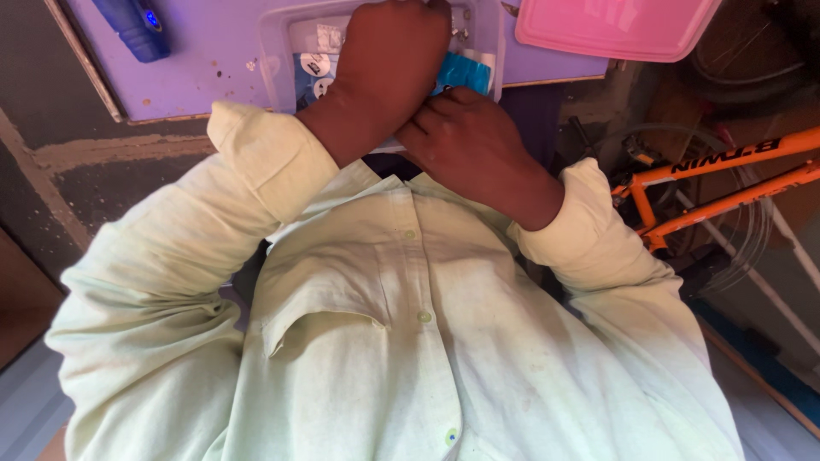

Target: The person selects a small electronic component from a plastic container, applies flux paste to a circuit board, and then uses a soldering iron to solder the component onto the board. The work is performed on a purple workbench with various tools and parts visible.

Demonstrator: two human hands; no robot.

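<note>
Left hand (389, 60) digs in clear plastic box (278, 51); right hand (470, 141) alongside; grips hidden, cannot tell; steady box advised

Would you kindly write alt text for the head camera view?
Both hands, left hand above right hand, reach into a clear plastic box of small packets on a purple table. A pale green shirt fills the foreground; an orange bicycle stands right.

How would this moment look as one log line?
left hand: inside clear plastic box | right hand: at box edge, touching blue packet | pink lid: beside
</note>
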